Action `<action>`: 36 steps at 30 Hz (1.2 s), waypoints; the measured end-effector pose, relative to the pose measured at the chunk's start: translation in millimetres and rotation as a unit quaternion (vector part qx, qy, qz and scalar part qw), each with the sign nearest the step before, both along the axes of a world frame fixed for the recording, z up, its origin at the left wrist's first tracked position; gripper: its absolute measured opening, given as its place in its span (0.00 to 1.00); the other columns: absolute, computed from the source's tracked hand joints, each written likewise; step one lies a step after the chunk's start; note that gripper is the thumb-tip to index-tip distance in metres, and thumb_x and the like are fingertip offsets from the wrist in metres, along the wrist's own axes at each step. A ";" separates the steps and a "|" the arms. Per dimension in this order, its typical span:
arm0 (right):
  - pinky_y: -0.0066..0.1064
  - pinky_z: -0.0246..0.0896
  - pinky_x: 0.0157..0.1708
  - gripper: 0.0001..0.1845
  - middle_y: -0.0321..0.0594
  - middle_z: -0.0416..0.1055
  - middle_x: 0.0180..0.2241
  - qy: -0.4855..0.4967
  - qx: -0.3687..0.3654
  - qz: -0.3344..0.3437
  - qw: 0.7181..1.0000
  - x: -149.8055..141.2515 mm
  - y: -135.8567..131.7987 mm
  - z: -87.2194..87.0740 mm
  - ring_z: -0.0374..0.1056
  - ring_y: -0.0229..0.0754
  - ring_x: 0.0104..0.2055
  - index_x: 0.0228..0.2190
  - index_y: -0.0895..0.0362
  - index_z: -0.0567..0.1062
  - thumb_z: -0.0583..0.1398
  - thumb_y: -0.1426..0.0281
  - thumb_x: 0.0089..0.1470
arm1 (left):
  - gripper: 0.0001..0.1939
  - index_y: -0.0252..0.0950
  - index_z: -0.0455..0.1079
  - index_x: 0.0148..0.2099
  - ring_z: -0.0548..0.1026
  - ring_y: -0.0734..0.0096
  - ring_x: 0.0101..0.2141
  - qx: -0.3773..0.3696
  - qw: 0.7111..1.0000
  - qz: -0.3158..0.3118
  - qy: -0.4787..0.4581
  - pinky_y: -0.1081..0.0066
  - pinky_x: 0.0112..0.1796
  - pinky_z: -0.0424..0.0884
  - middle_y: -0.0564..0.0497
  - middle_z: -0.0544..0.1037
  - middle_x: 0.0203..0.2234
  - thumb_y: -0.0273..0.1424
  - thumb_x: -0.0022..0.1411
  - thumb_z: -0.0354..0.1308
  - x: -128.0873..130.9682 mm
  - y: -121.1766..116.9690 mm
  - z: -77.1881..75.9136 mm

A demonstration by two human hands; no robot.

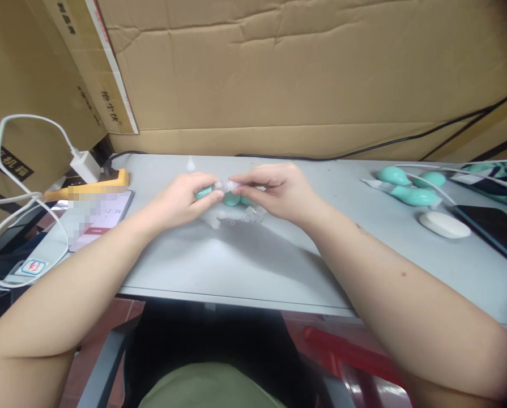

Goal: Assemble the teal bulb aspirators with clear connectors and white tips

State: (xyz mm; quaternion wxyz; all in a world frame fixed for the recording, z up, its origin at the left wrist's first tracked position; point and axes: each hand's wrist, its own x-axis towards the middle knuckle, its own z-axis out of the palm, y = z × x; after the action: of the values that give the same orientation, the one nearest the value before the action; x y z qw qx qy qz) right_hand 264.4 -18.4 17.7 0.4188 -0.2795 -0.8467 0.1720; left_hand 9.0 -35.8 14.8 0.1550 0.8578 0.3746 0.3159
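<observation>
Over the middle of the desk my left hand (194,195) is closed round a teal bulb (204,192), mostly hidden by the fingers. My right hand (274,190) pinches a small translucent white piece (231,185) against the end of the bulb; whether the two are joined I cannot tell. Beneath and between the hands lie another teal bulb (231,199) and a crumpled clear plastic piece (254,214). Closer to me rests a small translucent fitting (214,222). A small white cone-shaped tip (190,164) stands behind my left hand.
Several teal bulbs (414,196) lie at the right, beside a white oval case (444,225) and a dark phone (493,229). On the left are a lit phone (109,212), a yellow tool (96,185) and a white charger (85,166). Cardboard (278,73) walls the back edge.
</observation>
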 end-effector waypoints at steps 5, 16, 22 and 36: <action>0.35 0.74 0.41 0.11 0.41 0.87 0.39 -0.051 0.078 0.016 0.995 5.6 2.0 0.6 0.80 0.43 0.37 0.45 0.53 0.90 0.65 0.65 0.70 | 0.19 0.36 0.79 0.44 0.75 0.67 0.37 -0.038 0.999 -0.019 -0.021 0.68 0.41 0.69 0.49 0.82 0.37 0.45 0.76 0.56 0.1 0.4 -1.4; 0.38 0.73 0.42 0.16 0.43 0.85 0.40 -0.107 0.096 0.010 0.989 9.0 3.0 -2.0 0.79 0.46 0.39 0.49 0.51 0.87 0.63 0.58 0.72 | 0.20 0.36 0.81 0.45 0.78 0.67 0.38 -0.080 0.996 -0.020 -0.034 0.68 0.42 0.72 0.50 0.84 0.38 0.45 0.75 0.56 3.7 -1.5 0.5; 0.38 0.72 0.42 0.12 0.45 0.85 0.38 -0.126 0.125 -0.028 0.984 6.2 1.1 -1.3 0.79 0.49 0.39 0.47 0.54 0.87 0.65 0.64 0.70 | 0.19 0.35 0.80 0.44 0.76 0.67 0.36 -0.038 0.999 -0.006 -0.012 0.68 0.39 0.70 0.49 0.83 0.36 0.45 0.75 0.57 1.5 0.5 -1.3; 0.37 0.66 0.38 0.22 0.45 0.81 0.36 -0.188 0.132 0.027 0.973 11.6 0.9 3.0 0.74 0.46 0.36 0.46 0.52 0.86 0.56 0.54 0.77 | 0.17 0.37 0.81 0.44 0.79 0.66 0.38 -0.059 0.998 -0.025 0.011 0.67 0.41 0.71 0.49 0.85 0.38 0.43 0.75 0.57 0.7 -3.2 2.3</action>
State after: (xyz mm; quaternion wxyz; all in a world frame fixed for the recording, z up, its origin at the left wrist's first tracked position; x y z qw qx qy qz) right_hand 276.0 -17.6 20.7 0.2804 -0.2260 -0.9328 0.0149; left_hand 9.6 -39.0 17.1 0.2095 0.8597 0.3728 0.2796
